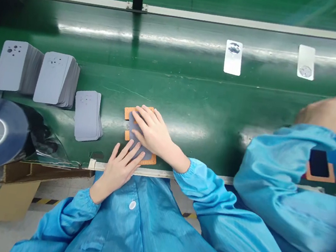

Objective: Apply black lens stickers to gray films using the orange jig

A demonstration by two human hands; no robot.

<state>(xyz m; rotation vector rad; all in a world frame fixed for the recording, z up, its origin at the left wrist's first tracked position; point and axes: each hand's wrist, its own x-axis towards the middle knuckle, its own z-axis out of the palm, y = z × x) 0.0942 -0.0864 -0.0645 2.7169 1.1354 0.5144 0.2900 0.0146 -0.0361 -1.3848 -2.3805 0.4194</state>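
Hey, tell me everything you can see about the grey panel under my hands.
The grey panel is a thin, flat, matte-looking sheet, roughly rectangular, perhaps plastic or coated film. It lies flat on an orange fixture, slightly slanted in the view, near the front edge of the green bench. Your right hand covers much of its upper part; the fingers of your left hand rest on its lower part. Any holes or markings beneath them are hidden.
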